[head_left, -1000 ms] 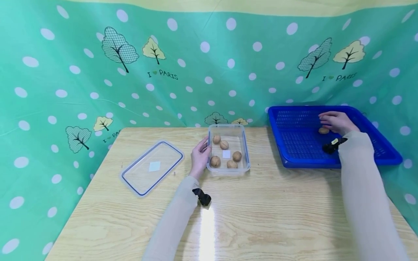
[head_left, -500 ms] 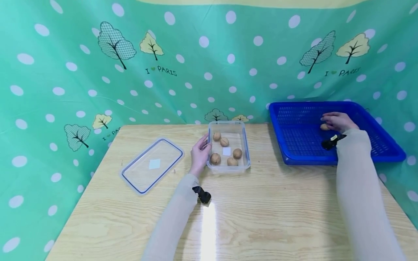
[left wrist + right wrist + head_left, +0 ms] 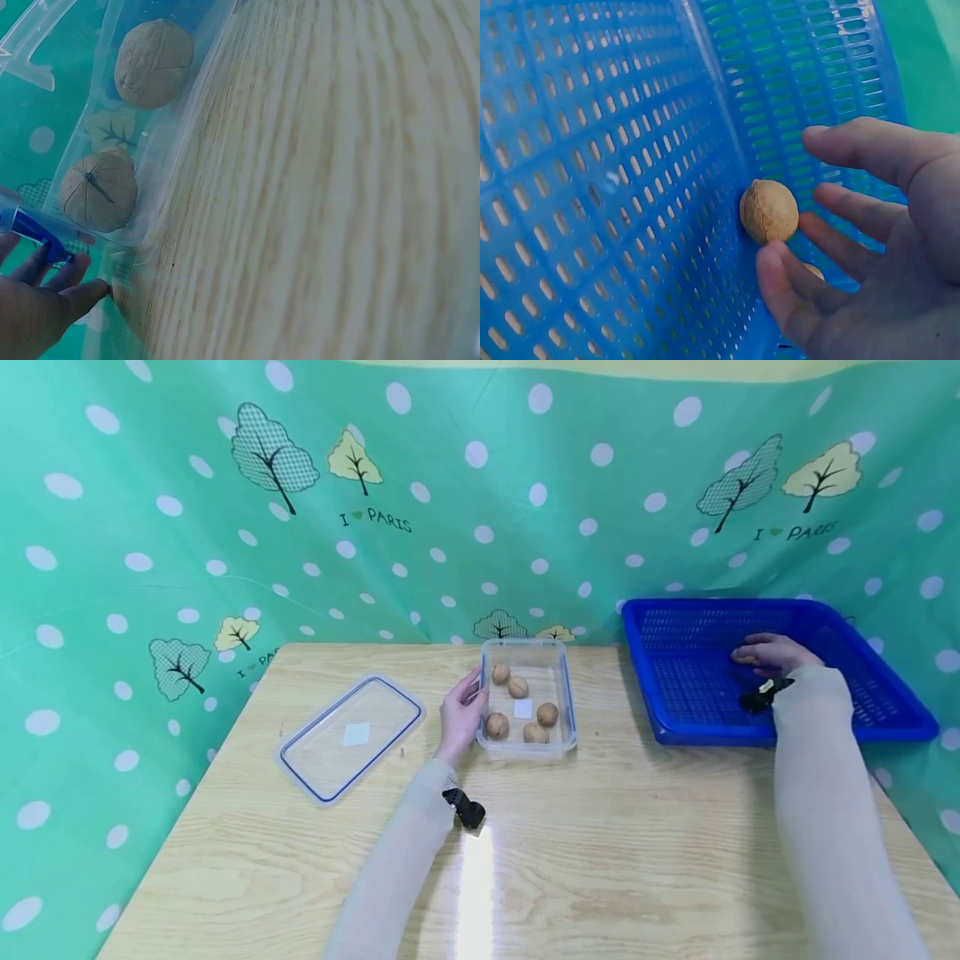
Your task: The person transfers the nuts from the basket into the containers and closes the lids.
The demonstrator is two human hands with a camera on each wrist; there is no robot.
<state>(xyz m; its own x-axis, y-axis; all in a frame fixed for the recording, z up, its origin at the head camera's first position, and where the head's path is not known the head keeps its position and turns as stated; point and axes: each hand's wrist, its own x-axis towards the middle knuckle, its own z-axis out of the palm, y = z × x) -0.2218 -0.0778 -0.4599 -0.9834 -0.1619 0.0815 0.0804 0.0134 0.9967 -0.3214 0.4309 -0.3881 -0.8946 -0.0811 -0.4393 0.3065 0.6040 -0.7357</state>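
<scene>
In the head view my left hand rests against the left side of a clear plastic food container. Its relaxed fingers touch the wall by a blue strip in the left wrist view. Several walnuts and a small white square lie inside the container. My right hand reaches into a blue plastic basket. Seen from the right wrist, its fingers are spread around a walnut without closing on it. Another walnut is mostly hidden behind those fingers.
Left of the container, its clear lid with a blue seal lies flat on the wooden table. A green dotted cloth hangs behind the table. The basket's raised walls surround the right hand.
My right hand has lowered toward the walnut in the basket, and its fingers now partly cover it. The left hand has stayed at the container. The head view has shifted slightly.
</scene>
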